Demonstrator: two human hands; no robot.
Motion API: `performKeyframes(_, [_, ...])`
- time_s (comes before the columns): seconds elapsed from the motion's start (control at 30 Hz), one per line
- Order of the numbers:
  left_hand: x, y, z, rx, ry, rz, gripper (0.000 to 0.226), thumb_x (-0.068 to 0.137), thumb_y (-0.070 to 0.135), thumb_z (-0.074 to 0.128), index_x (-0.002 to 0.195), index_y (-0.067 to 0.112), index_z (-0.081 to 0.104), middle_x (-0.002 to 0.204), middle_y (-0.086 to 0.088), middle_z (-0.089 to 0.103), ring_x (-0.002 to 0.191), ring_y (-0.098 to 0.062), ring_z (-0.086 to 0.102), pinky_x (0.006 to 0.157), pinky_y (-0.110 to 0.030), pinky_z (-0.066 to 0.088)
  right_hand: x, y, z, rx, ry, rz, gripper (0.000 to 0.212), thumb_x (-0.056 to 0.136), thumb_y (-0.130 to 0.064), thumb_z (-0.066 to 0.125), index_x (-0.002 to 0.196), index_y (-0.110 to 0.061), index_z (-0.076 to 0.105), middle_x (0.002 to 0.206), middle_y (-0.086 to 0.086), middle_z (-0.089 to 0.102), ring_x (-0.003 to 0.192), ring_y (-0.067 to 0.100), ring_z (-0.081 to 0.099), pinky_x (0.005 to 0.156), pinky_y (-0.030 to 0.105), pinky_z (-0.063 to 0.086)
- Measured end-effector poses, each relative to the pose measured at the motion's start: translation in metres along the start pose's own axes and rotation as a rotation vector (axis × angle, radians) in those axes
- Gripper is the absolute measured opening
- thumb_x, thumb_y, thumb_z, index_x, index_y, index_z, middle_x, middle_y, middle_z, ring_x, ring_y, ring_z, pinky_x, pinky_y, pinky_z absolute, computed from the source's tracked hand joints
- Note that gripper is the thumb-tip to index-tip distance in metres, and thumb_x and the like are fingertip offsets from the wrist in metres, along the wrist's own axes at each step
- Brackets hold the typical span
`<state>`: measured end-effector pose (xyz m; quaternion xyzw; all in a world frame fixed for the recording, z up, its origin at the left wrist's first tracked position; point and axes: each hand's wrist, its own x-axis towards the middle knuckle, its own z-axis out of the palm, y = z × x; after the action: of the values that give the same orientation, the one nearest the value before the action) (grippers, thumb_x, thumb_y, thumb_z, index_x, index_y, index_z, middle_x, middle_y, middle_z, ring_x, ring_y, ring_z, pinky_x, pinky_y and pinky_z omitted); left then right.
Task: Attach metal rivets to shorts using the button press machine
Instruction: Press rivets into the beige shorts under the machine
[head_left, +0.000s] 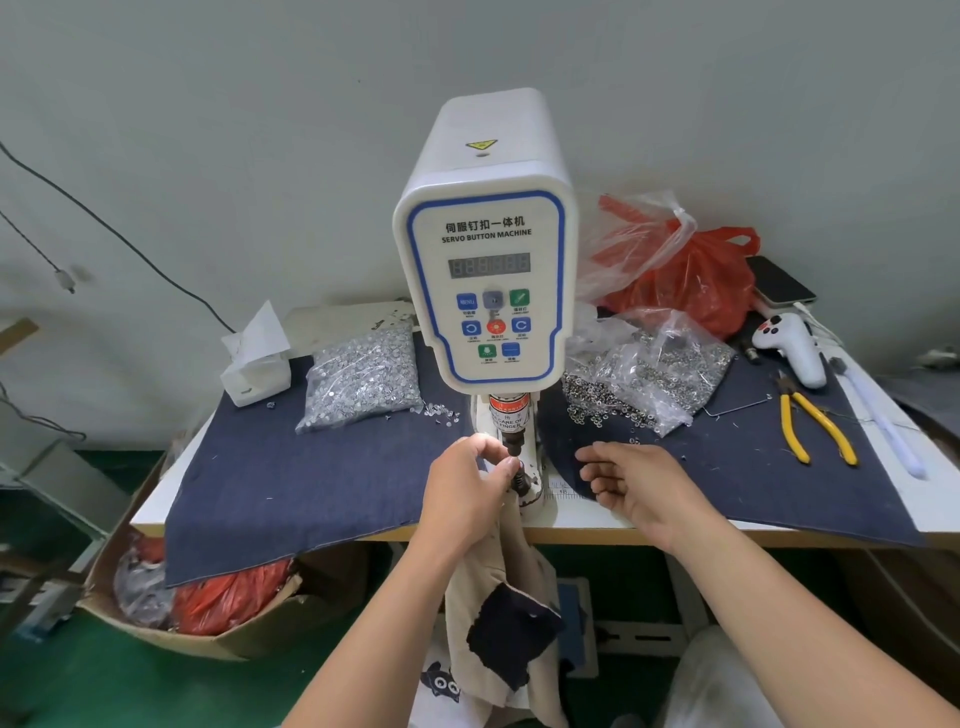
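Denim-covered white bench (587, 517): left hand (467, 488) pinches beige cotton shorts (498, 587) under white button press machine (483, 270), right hand (639, 480) hovers loose, empty; rivet not pressed, I judge.

The button press machine (485, 244) is cased in smooth, glossy white plastic, and bare metal is seen at its punch (511, 441) below. Matt, finely woven dark blue denim cloth (311, 478) is spread left and right of the machine. Left of it, a clear, shiny plastic bag (363, 379) is filled with bright metal rivets. Right of it, crinkled red plastic (696, 280) and yellow-handled metal pliers (810, 421) are seen. Below the machine, soft matt beige shorts (498, 597) are hung.
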<state>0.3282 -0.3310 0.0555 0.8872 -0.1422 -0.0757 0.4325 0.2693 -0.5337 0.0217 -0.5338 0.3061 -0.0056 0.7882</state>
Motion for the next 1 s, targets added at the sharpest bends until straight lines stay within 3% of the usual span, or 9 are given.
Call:
performKeyframes(0.1, [0.001, -0.004, 0.000, -0.041, -0.012, 0.004, 0.009, 0.101, 0.029, 0.070, 0.093, 0.028, 0.066, 0.102, 0.001, 0.073, 0.091, -0.018, 0.071, 0.081, -0.037, 0.061, -0.001, -0.001, -0.001, -0.014, 0.003, -0.004, 0.026, 0.103, -0.017, 0.057, 0.096, 0.000, 0.076, 0.067, 0.007, 0.070, 0.050, 0.010, 0.059, 0.047, 0.021, 0.046])
performKeyframes(0.2, [-0.002, -0.013, -0.006, -0.247, -0.050, -0.056, 0.013, 0.106, 0.036, 0.058, 0.100, 0.032, 0.068, 0.095, 0.004, 0.071, 0.080, 0.003, 0.066, 0.064, -0.017, 0.054, -0.006, -0.004, 0.000, -0.092, 0.003, -0.056, 0.026, 0.104, -0.019, 0.056, 0.098, -0.004, 0.077, 0.070, 0.006, 0.071, 0.055, 0.012, 0.059, 0.054, 0.024, 0.047])
performKeyframes(0.3, [-0.008, -0.024, -0.013, -0.397, -0.032, -0.201, 0.027, 0.108, 0.045, 0.047, 0.093, 0.039, 0.068, 0.101, 0.016, 0.071, 0.095, -0.005, 0.062, 0.083, -0.028, 0.049, -0.022, -0.006, 0.007, -0.328, -0.034, -0.201, 0.021, 0.100, -0.022, 0.059, 0.094, -0.015, 0.078, 0.076, 0.004, 0.074, 0.063, 0.012, 0.060, 0.059, 0.025, 0.049])
performKeyframes(0.37, [-0.012, -0.030, -0.016, -0.587, -0.026, -0.267, 0.032, 0.110, 0.048, 0.045, 0.093, 0.031, 0.067, 0.104, 0.010, 0.071, 0.091, -0.016, 0.059, 0.091, -0.039, 0.046, -0.038, -0.006, 0.016, -0.529, -0.123, -0.364, 0.014, 0.097, -0.024, 0.065, 0.092, -0.023, 0.078, 0.081, -0.003, 0.076, 0.066, 0.008, 0.062, 0.062, 0.021, 0.049])
performKeyframes(0.47, [-0.022, -0.030, -0.019, -1.030, -0.151, -0.293, 0.042, 0.100, 0.057, 0.047, 0.099, 0.018, 0.061, 0.098, -0.003, 0.065, 0.076, -0.019, 0.053, 0.083, -0.040, 0.047, -0.059, 0.004, 0.031, -0.891, -0.337, -0.521, 0.010, 0.092, -0.036, 0.073, 0.101, -0.036, 0.074, 0.099, -0.025, 0.072, 0.087, -0.004, 0.065, 0.074, 0.008, 0.045])
performKeyframes(0.57, [-0.031, -0.025, -0.023, -1.190, -0.255, -0.184, 0.044, 0.095, 0.060, 0.053, 0.099, 0.017, 0.061, 0.092, -0.001, 0.064, 0.077, -0.016, 0.058, 0.079, -0.035, 0.052, -0.069, 0.017, 0.044, -0.985, -0.408, -0.555, 0.019, 0.087, -0.042, 0.075, 0.105, -0.042, 0.067, 0.104, -0.033, 0.065, 0.095, -0.007, 0.061, 0.078, 0.007, 0.044])
performKeyframes(0.77, [-0.035, -0.023, -0.032, -1.002, -0.287, -0.031, 0.014, 0.096, 0.029, 0.054, 0.093, 0.025, 0.066, 0.094, 0.000, 0.061, 0.081, -0.018, 0.053, 0.082, -0.035, 0.044, -0.073, 0.012, 0.043, -0.882, -0.363, -0.581, 0.020, 0.085, -0.028, 0.081, 0.088, -0.034, 0.063, 0.088, -0.008, 0.063, 0.078, 0.008, 0.058, 0.075, 0.026, 0.047])
performKeyframes(0.87, [-0.037, -0.028, -0.039, -0.631, -0.274, 0.148, 0.025, 0.084, 0.002, 0.053, 0.100, 0.019, 0.062, 0.092, 0.006, 0.062, 0.088, -0.014, 0.054, 0.081, -0.023, 0.044, -0.075, 0.006, 0.039, -0.791, -0.357, -0.638, 0.027, 0.081, -0.015, 0.085, 0.082, -0.023, 0.059, 0.091, -0.004, 0.061, 0.085, 0.017, 0.062, 0.081, 0.027, 0.051])
performKeyframes(1.0, [-0.044, -0.025, -0.040, -0.294, -0.313, 0.338, 0.032, 0.074, 0.001, 0.053, 0.102, 0.015, 0.062, 0.094, 0.004, 0.062, 0.089, -0.017, 0.058, 0.079, -0.026, 0.046, -0.075, -0.003, 0.030, -0.720, -0.494, -0.585, 0.022, 0.083, -0.013, 0.083, 0.081, -0.015, 0.061, 0.083, -0.001, 0.066, 0.080, 0.017, 0.062, 0.079, 0.022, 0.047])
